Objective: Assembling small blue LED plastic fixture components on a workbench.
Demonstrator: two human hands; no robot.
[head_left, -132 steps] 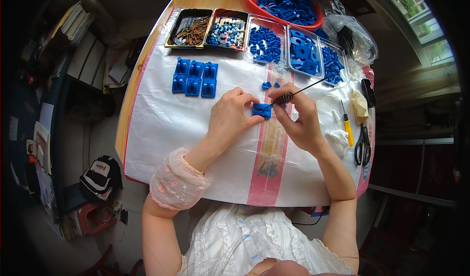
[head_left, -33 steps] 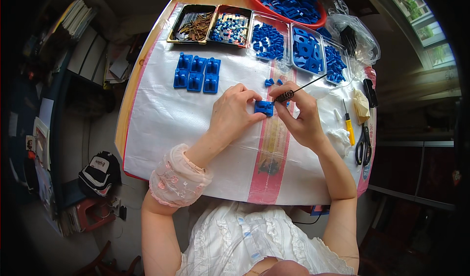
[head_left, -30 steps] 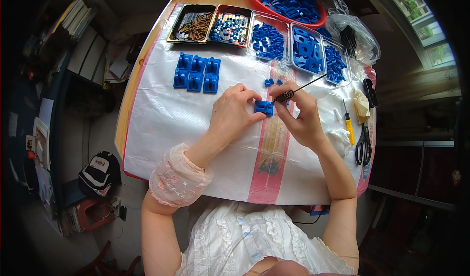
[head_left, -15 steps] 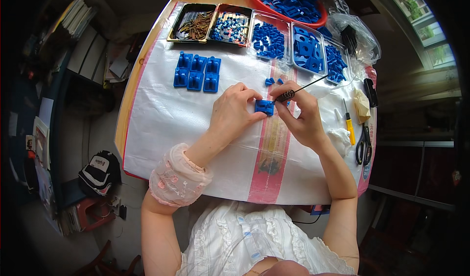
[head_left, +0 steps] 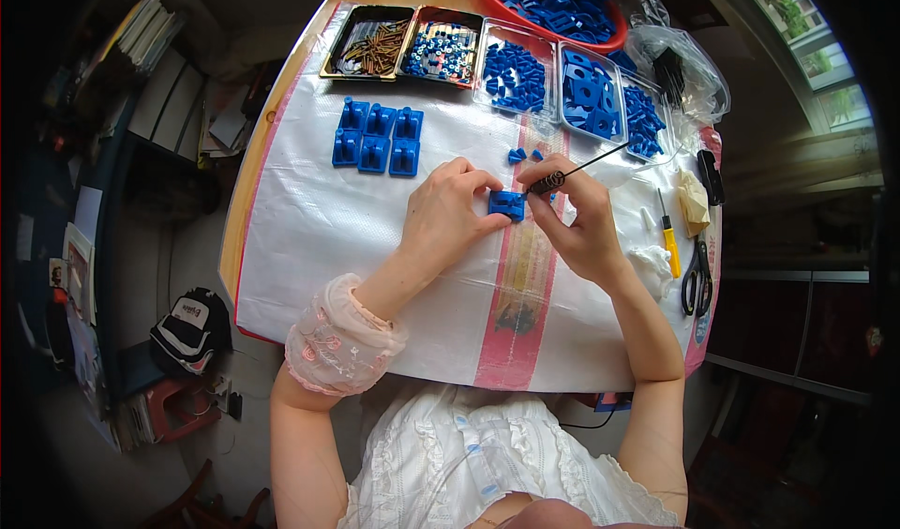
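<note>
Between the thumb and fingers of my left hand (head_left: 450,208) is a small blue plastic block (head_left: 507,205), resting on the white sheet. My right hand (head_left: 579,218) is closed around a thin tool with a dark, patterned grip (head_left: 547,183). Its slim dark shaft points up to the right, while its other end is beside the block's right edge; whether it touches the block is hard to tell. Just beyond my fingers lie a few small blue cone-shaped pieces (head_left: 517,156). To the left, several assembled blue blocks (head_left: 376,137) stand in two rows.
Along the far side are trays of brass-coloured screws (head_left: 375,49), small nuts (head_left: 441,52), blue pieces (head_left: 512,76) and blue plates (head_left: 590,96). A red basin (head_left: 620,34) of blue parts stands behind. At right lie a yellow-handled screwdriver (head_left: 670,252), black scissors (head_left: 697,285) and crumpled white tissue (head_left: 651,270).
</note>
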